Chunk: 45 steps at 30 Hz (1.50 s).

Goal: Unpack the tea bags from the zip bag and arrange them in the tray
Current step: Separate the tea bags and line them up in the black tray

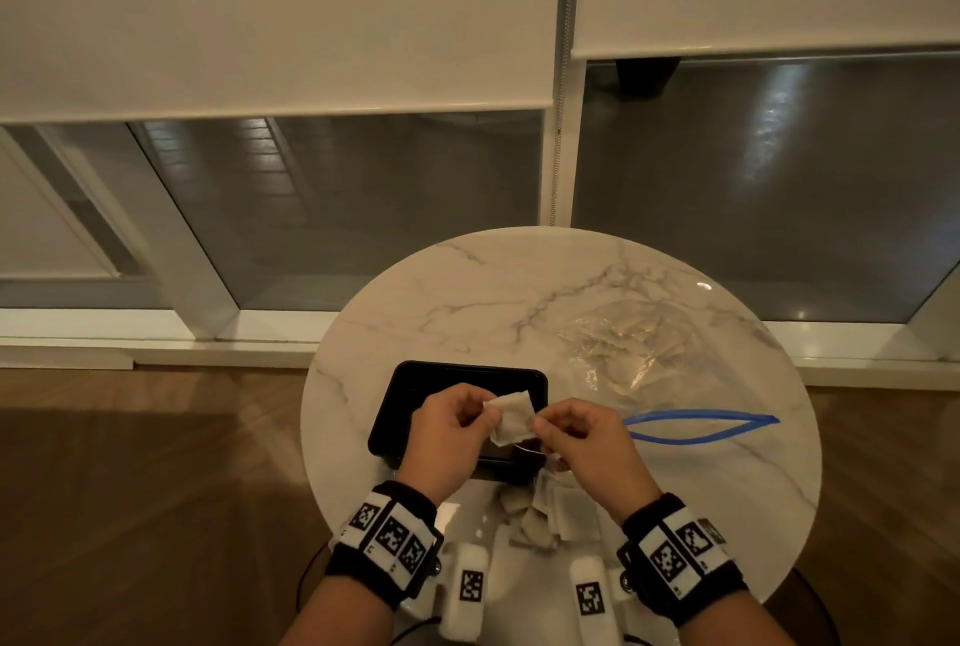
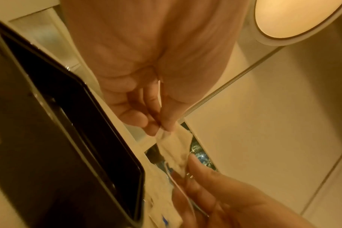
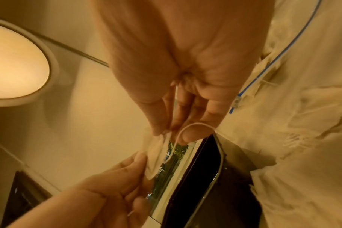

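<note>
Hands pinch one tea bag [image 1: 511, 416] above the tray [image 1: 400, 388]: left hand [image 1: 451, 430] and right hand [image 1: 582, 440] at opposite edges.

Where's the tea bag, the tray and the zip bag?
tea bag [image 1: 511, 417], head view, middle of the pouch
tray [image 1: 467, 369], head view, far rim
zip bag [image 1: 613, 349], head view, crinkled clear middle

Both hands hovered over the black tray [image 1: 395, 401], whose floor lay bare beneath them. A loose heap of tea bags [image 1: 545, 515] crowded the near table edge just behind the tray. The zip bag [image 1: 623, 359] sprawled to the right; the marble table [image 1: 467, 292] beyond the tray was open.
</note>
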Each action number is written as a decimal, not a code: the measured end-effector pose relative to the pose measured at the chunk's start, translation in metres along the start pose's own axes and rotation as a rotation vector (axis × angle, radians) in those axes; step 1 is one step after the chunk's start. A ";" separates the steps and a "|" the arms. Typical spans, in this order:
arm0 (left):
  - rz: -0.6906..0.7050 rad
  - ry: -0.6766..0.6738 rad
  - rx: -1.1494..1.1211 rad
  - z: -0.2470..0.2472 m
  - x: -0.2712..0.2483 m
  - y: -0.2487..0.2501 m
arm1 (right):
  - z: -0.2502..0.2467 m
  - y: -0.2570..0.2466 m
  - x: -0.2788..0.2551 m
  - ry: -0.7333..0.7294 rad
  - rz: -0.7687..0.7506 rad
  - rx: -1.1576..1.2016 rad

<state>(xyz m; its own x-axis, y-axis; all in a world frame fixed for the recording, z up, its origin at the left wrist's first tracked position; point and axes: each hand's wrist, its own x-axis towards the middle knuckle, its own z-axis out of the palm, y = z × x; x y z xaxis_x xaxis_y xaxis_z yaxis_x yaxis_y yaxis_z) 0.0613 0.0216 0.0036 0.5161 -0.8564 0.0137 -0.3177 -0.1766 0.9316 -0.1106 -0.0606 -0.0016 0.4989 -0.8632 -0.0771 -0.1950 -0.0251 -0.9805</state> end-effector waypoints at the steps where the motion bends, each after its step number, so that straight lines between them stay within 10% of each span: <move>1: 0.000 0.007 0.079 -0.008 0.005 -0.001 | 0.003 0.001 0.004 -0.001 -0.023 -0.135; 6: 0.024 0.052 0.561 -0.058 0.044 0.001 | 0.016 0.006 0.012 -0.173 -0.078 -0.664; 21: 0.081 -0.474 1.595 -0.035 0.105 0.017 | 0.021 0.009 0.016 -0.183 -0.039 -0.699; 45: 0.140 -0.350 1.490 -0.043 0.122 0.015 | 0.011 0.015 0.017 -0.195 0.021 -0.650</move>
<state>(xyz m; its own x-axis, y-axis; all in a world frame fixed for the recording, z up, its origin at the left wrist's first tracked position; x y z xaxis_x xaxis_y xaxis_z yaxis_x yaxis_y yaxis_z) 0.1537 -0.0648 0.0345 0.2763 -0.9367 -0.2149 -0.9384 -0.2146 -0.2708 -0.0955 -0.0696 -0.0198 0.6209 -0.7615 -0.1861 -0.6438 -0.3599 -0.6753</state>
